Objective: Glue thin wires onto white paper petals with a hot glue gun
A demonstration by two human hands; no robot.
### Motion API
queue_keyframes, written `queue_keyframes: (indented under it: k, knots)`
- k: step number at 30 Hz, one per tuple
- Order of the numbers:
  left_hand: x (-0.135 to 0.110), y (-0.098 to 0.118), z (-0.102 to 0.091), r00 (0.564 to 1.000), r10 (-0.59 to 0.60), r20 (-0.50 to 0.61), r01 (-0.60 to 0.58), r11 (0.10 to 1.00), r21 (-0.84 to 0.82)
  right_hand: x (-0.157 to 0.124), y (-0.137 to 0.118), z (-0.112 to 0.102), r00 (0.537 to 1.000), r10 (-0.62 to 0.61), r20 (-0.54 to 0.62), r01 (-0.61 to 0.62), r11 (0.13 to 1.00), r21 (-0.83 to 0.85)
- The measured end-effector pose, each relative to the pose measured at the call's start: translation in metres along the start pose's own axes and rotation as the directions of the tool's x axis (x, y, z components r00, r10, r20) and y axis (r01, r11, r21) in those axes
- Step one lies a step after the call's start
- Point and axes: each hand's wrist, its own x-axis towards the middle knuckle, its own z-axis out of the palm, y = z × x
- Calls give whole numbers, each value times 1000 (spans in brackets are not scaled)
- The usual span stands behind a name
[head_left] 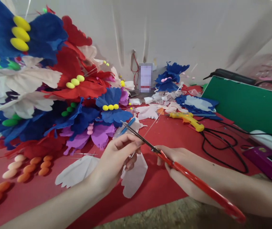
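Observation:
My left hand [117, 157] is closed in a pinch on a white fabric petal piece [134, 176] that hangs below the fingers, over the red felt sheet [159, 187]. My right hand [181, 168] grips red-handled scissors [174, 165]; the handles run toward the lower right and the metal blades point up-left past my left fingertips. A thin wire or stem runs from the pinch toward the upper right. Another white petal cut-out [76, 173] lies flat on the felt just left of my left wrist.
A big pile of blue, red, white and purple fabric flowers [74, 89] fills the left. Orange foam beads [31, 165] lie at the lower left. A yellow glue gun [188, 119] with black cable [221, 143] lies ahead right, beside a green board [245, 105] and purple device [267, 159].

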Motion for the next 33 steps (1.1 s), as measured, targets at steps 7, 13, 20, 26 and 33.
queue_keyframes:
  k: [7,13,20,26,33]
  knots:
    - [-1,-2,-2,1000,-8,10,8,1000,14,6,-16,-7,972,226,72,-228,973,23]
    - [0,-4,-1,999,-33,34,34,999,-11,9,-21,-9,961,252,117,-248,968,-48]
    - [1,-4,-2,993,-92,72,94,995,-31,20,-14,-15,960,220,175,-216,975,-43]
    - [5,-4,-4,994,-99,37,100,995,-11,32,-19,-15,921,323,219,-288,941,-178]
    - [8,-6,-6,998,-64,31,64,998,0,31,-11,-10,951,252,180,-243,967,-72]
